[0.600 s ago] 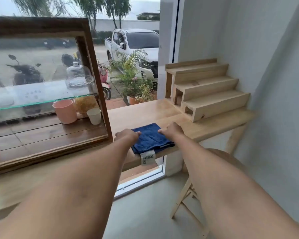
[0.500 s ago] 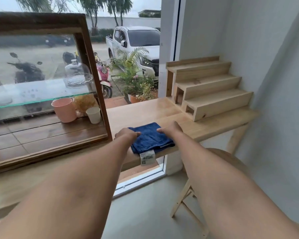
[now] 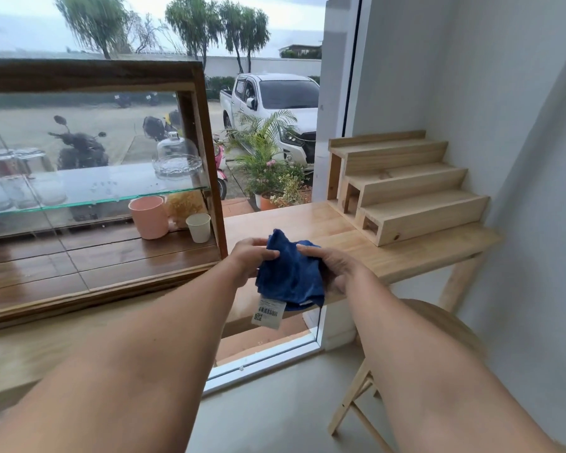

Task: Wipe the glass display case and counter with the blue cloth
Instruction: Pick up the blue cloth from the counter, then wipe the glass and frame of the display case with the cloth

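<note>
Blue soft cloth (image 3: 291, 279) gripped in left hand (image 3: 252, 259) and right hand (image 3: 334, 269), bunched up over pale wooden counter (image 3: 422, 256).

A: Blue cloth (image 3: 291, 276) vs half a second ago?
B: Was flat and folded on the counter (image 3: 406, 256). Now lifted and bunched, gripped by left hand (image 3: 254, 258) and right hand (image 3: 332, 266). Tag (image 3: 268, 313) now hangs under it.

Crumpled dark-blue cloth (image 3: 290, 276) with white barcode tag (image 3: 267, 313), bunched over the pale wooden counter (image 3: 406, 256) front edge; wood-framed glass display case (image 3: 95, 191) stands upright at left.
</note>
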Available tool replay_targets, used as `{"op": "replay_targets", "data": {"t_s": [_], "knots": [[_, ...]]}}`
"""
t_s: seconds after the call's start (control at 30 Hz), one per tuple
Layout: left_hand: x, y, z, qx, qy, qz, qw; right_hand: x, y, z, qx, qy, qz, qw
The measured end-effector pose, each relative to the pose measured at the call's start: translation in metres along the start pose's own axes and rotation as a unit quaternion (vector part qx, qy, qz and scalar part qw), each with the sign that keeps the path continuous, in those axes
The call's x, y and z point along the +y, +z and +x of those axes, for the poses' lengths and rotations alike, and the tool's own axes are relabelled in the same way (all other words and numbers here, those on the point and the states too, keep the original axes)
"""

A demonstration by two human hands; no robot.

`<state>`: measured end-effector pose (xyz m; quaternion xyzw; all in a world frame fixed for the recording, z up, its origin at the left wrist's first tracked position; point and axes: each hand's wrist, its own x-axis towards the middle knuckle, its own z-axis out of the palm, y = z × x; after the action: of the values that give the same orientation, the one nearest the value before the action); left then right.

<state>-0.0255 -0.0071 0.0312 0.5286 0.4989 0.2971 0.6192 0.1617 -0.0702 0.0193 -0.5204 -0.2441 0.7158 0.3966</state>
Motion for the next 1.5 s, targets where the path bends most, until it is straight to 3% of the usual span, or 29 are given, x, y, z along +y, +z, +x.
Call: {"op": "replay_targets", "data": {"t_s": [0.1, 0.17, 0.33, 0.53, 0.6, 0.67, 0.73, 0.8, 0.9, 1.0, 1.07, 1.2, 1.33, 1.5], "knots": [[0.011, -0.012, -0.015, -0.003, 0.011, -0.013, 1.000, 0.013, 0.012, -0.009, -0.097, -0.025, 0.064, 0.993], [0.019, -0.024, -0.029, -0.015, 0.017, -0.009, 1.000, 0.016, 0.022, -0.019, -0.116, -0.055, 0.071, 0.989], [0.038, -0.057, -0.065, 0.001, 0.038, -0.002, 0.999, 0.006, 0.056, -0.036, -0.047, -0.165, 0.033, 0.985], [0.054, -0.102, -0.105, 0.068, 0.098, -0.022, 0.993, -0.003, 0.116, -0.049, -0.034, -0.221, 0.074, 0.972], [0.063, -0.119, -0.118, 0.079, 0.133, -0.003, 0.988, -0.007, 0.143, -0.054, -0.042, -0.234, 0.098, 0.966], [0.074, -0.137, -0.131, 0.140, 0.182, 0.071, 0.971, -0.010, 0.170, -0.060, -0.038, -0.252, 0.124, 0.959], [0.084, -0.157, -0.147, 0.196, 0.227, 0.147, 0.943, -0.015, 0.196, -0.068, -0.015, -0.274, 0.150, 0.950], [0.091, -0.183, -0.164, 0.263, 0.282, 0.253, 0.888, -0.019, 0.224, -0.075, 0.041, -0.313, 0.166, 0.934], [0.094, -0.225, -0.183, 0.407, 0.352, 0.391, 0.747, -0.030, 0.265, -0.089, 0.186, -0.414, 0.163, 0.876], [0.092, -0.267, -0.190, 0.458, 0.384, 0.488, 0.636, -0.041, 0.299, -0.091, 0.247, -0.547, 0.123, 0.790], [0.090, -0.288, -0.189, 0.449, 0.375, 0.549, 0.597, -0.047, 0.311, -0.083, 0.258, -0.606, 0.079, 0.749], [0.090, -0.318, -0.174, 0.418, 0.355, 0.642, 0.536, -0.059, 0.326, -0.051, 0.269, -0.645, -0.060, 0.713], [0.084, -0.337, -0.158, 0.414, 0.342, 0.693, 0.482, -0.065, 0.335, -0.015, 0.265, -0.683, -0.205, 0.649], [0.077, -0.351, -0.141, 0.426, 0.372, 0.708, 0.424, -0.059, 0.328, 0.024, 0.384, -0.659, -0.316, 0.565]]}}
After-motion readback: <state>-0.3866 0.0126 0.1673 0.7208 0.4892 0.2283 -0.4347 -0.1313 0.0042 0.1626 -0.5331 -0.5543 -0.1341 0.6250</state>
